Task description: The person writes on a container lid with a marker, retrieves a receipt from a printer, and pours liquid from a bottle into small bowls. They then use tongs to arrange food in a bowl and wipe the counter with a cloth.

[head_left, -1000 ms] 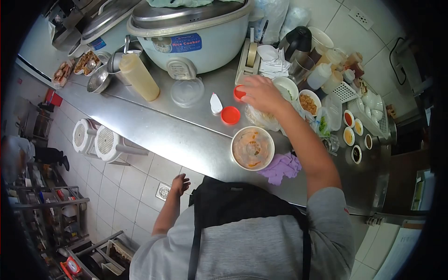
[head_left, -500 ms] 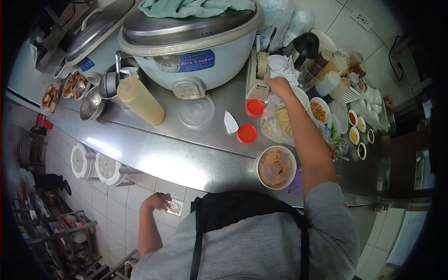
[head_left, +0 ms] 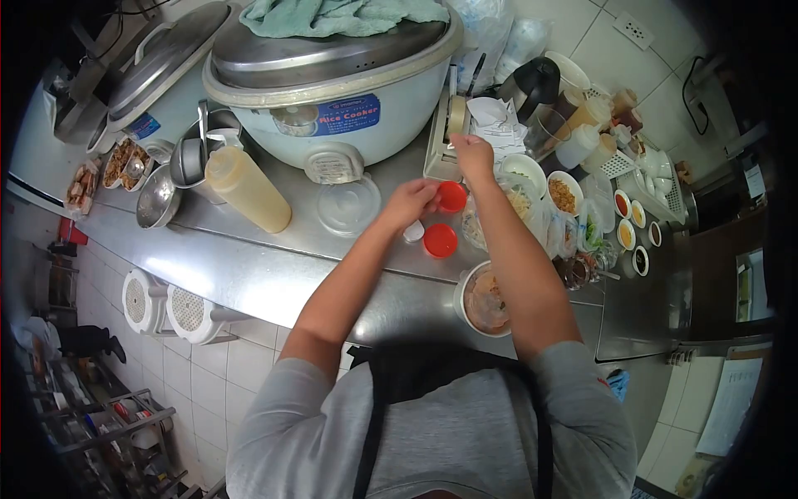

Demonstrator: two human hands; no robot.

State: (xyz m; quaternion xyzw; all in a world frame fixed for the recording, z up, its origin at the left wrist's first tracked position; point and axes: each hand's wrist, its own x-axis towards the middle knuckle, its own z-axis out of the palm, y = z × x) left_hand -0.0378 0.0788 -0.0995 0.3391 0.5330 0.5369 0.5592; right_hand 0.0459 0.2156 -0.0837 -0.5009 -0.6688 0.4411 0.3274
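Note:
My right hand [head_left: 472, 156] is at the near end of the tape dispenser [head_left: 439, 150], thumb and fingers pinched together. What lies in that pinch is too small to make out. My left hand [head_left: 413, 202] reaches in over the counter, its fingers loosely curved and apart, the tips right at the edge of a red round lid [head_left: 452, 197]. Nearer to me lies a second red lid [head_left: 440, 241]. A small white bottle [head_left: 414, 232] is partly covered by my left hand. Below my right forearm stands a tub of orange-brown food [head_left: 482, 303], partly hidden.
A big rice cooker [head_left: 332, 112] stands at the back, with a squeeze bottle [head_left: 249, 191] and a clear lid [head_left: 348, 205] before it. On the right are noodles in a bag [head_left: 519, 202], a bowl of brown bits [head_left: 564, 193] and several sauce cups [head_left: 627, 234].
My left hand has risen from beside my body to the red lids, passing over the white bottle. My right hand has shifted slightly left, still by the tape dispenser.

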